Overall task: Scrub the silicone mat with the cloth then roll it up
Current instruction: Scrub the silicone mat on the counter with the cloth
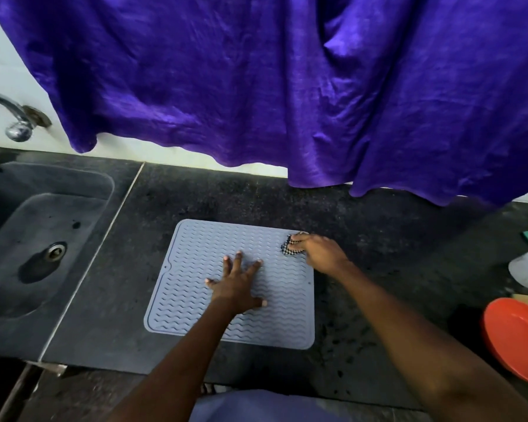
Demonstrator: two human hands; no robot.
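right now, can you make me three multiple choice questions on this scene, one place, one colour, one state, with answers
1. On the mat, where is the cloth? A near left corner B far right corner C middle
2. What colour is the mat? A orange B green C grey-blue
3. How is the left hand? A flat on the mat, fingers spread B gripping the cloth C lifted clear

Answers: B, the right hand grips it there; C, its ribbed surface is grey-blue; A, its palm presses the mat.
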